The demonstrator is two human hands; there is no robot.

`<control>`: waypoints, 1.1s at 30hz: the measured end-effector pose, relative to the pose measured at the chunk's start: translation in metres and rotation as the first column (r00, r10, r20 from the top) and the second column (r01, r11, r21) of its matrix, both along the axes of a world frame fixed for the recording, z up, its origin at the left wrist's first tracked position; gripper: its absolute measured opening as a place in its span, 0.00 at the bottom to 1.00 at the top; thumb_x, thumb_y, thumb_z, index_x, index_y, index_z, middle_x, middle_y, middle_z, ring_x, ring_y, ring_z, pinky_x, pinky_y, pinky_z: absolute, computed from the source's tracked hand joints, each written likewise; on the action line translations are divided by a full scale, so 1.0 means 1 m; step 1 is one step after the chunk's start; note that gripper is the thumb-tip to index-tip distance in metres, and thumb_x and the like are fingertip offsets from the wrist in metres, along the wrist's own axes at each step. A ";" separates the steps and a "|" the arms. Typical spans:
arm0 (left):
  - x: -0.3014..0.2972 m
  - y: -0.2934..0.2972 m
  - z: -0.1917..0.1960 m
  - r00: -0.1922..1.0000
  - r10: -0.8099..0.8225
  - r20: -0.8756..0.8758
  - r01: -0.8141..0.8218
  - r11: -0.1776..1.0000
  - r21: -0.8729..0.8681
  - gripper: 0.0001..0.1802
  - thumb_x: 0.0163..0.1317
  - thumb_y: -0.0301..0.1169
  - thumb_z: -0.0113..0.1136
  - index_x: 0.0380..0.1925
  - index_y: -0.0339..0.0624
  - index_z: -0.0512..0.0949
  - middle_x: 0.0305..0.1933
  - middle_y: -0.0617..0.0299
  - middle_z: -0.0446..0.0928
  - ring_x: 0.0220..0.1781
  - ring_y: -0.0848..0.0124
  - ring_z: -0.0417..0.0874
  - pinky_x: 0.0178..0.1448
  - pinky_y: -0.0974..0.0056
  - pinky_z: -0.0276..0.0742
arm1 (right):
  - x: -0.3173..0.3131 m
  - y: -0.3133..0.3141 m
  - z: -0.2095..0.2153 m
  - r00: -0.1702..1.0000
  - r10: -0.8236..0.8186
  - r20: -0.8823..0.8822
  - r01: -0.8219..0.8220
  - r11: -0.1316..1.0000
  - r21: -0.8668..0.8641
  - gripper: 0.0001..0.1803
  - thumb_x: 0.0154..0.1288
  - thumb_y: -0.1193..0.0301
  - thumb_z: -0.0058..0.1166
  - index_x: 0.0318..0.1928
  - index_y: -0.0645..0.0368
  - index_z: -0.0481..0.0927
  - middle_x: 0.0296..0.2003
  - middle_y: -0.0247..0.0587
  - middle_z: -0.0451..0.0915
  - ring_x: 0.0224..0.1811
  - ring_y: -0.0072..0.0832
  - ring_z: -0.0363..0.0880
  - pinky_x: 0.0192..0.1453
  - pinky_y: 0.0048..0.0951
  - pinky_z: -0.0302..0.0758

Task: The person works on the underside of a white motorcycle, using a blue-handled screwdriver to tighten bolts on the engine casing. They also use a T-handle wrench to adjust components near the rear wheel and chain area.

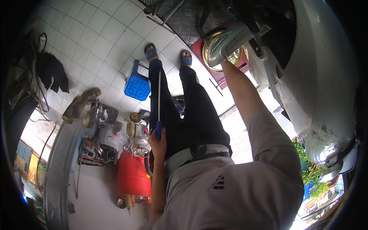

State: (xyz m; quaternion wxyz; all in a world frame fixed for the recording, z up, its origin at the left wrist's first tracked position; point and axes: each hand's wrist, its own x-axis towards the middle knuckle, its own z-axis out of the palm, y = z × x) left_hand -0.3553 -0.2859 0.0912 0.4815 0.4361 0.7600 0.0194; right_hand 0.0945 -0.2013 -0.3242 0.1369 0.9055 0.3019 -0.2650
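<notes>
My left hand is closed around the blue handle of a long screwdriver. Its thin metal shaft points up along my left trouser leg. My right forearm stretches forward to a silver motorbike part with a dark textured pad. That part hides my right hand, so its fingers and anything in them cannot be seen. Beneath it sits a round gold-coloured basin with a shiny inside, resting on a dark red surface.
A large silver motorbike body fills the right side. A blue plastic stool stands on the tiled floor. To the left are a red tank, a brown boot and several machine parts. A dark patterned metal plate lies ahead.
</notes>
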 end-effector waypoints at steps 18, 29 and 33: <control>-0.027 0.119 0.026 0.965 -0.211 0.155 0.193 0.974 0.122 0.18 0.59 0.38 0.63 0.22 0.32 0.76 0.15 0.47 0.71 0.17 0.55 0.74 0.24 0.56 0.65 | -0.119 -0.005 0.251 -0.083 -0.398 -0.913 0.801 0.518 -0.299 0.08 0.68 0.71 0.52 0.36 0.64 0.75 0.26 0.36 0.74 0.25 0.21 0.71 0.26 0.20 0.66; -0.112 0.209 0.114 0.884 -0.389 0.259 0.312 0.905 0.290 0.19 0.57 0.42 0.66 0.30 0.33 0.82 0.15 0.47 0.72 0.17 0.57 0.74 0.27 0.57 0.68 | -0.209 0.061 0.518 0.007 0.038 -0.999 0.821 0.570 0.027 0.11 0.71 0.73 0.48 0.49 0.66 0.71 0.39 0.46 0.79 0.44 0.33 0.81 0.50 0.31 0.78; -0.124 0.207 0.141 0.840 -0.431 0.331 0.272 0.861 0.429 0.17 0.56 0.39 0.67 0.28 0.32 0.81 0.13 0.50 0.70 0.15 0.65 0.66 0.25 0.60 0.65 | -0.229 0.108 0.554 -0.005 0.173 -0.985 0.916 0.396 0.065 0.09 0.69 0.68 0.53 0.48 0.53 0.76 0.45 0.37 0.80 0.49 0.31 0.78 0.52 0.33 0.74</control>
